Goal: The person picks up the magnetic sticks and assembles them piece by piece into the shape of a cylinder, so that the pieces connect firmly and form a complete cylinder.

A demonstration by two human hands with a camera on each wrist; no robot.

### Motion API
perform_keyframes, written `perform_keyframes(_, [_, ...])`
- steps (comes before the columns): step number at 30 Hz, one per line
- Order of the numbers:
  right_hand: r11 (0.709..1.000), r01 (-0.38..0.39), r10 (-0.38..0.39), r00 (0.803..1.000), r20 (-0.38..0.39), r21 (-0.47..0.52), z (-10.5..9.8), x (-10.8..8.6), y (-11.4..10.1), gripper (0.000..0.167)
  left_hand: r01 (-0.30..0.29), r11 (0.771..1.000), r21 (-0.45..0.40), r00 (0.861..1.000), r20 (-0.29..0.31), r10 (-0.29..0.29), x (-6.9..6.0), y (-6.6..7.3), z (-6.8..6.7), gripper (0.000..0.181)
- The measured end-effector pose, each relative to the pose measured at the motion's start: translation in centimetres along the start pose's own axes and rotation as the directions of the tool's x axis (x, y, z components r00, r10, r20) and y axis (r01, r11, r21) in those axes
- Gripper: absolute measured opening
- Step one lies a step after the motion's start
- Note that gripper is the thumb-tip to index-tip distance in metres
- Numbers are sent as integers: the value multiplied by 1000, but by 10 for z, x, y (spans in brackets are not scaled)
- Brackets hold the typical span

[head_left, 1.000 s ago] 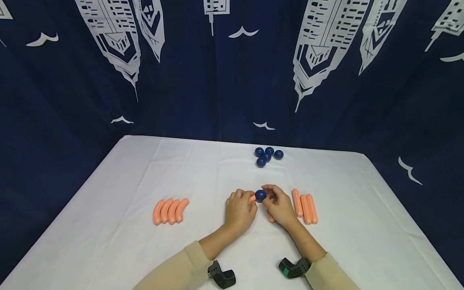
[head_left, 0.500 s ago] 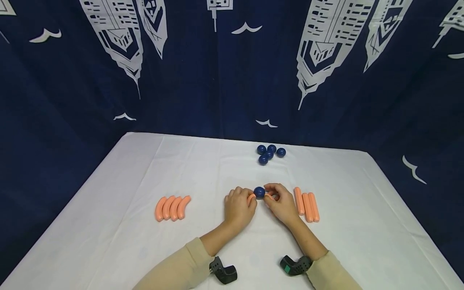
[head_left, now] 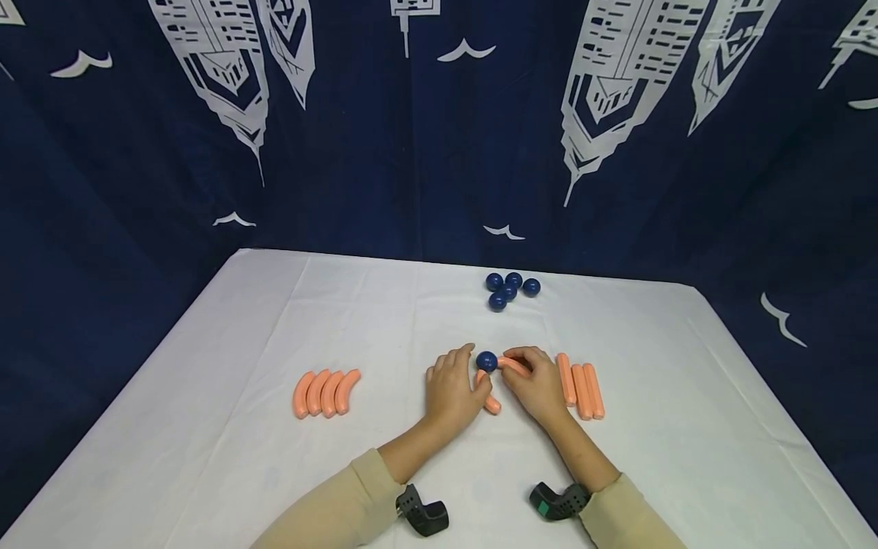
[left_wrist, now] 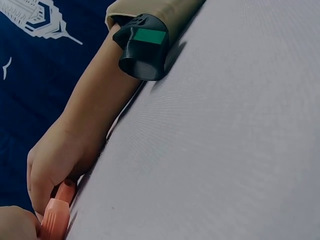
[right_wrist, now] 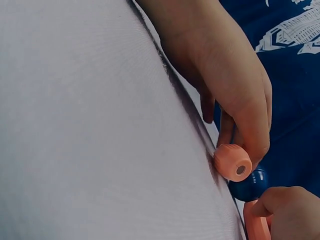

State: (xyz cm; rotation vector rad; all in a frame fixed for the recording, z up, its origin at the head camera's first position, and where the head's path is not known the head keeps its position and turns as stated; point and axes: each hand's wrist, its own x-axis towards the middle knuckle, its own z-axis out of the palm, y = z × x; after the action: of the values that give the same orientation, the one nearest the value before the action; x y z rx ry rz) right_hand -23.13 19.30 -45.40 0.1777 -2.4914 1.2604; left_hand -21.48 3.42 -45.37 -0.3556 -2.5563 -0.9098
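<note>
- Blue ball (head_left: 487, 361): on the white cloth (head_left: 411, 473), between the hands. Round, so likely to roll; better nudged gently than shoved.
- Right-hand rod (head_left: 512, 365): near end appears to touch the ball. Should line up with the ball's middle; a skewed push would probably send the ball sideways.
- Left-hand rod (head_left: 492, 406): slanting under the left thumb, upper end right by the ball. Contact there: cannot tell. Small grey spot on its other end, right wrist view.
- Right hand (head_left: 535, 383): thumb and finger pinching its rod. Grip a bit back from the tip seems right, leaves the contact end free.
- Left hand (head_left: 451, 387): fingers spread, thumb over its rod, index clear of the ball. Light thumb pressure should do for steadying.
- Three straight rods (head_left: 581, 390): just beside right hand; watch the knuckles.
- Four curved rods (head_left: 328, 394): row well left, out of the way.
- Five spare balls (head_left: 508, 292): clustered near the far edge; bumping the cloth could roll them.
</note>
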Motion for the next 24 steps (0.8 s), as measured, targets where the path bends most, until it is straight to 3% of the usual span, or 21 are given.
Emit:
perform_keyframes(5, [1000, 2, -2, 1000, 16, -11, -1, -1, 0, 22, -43, 999, -30, 997, 63, 45, 1, 0, 1, 49])
perform_keyframes(16, [999, 38, -36, 998, 53, -37, -2, 0, 2, 24, -46, 991, -123, 997, 53, 53, 4, 3, -4, 43])
perform_keyframes(24, [998, 52, -49, 996, 69, -33, -2, -1, 0, 25, -75, 976, -204, 981, 163, 110, 15, -1, -9, 37])
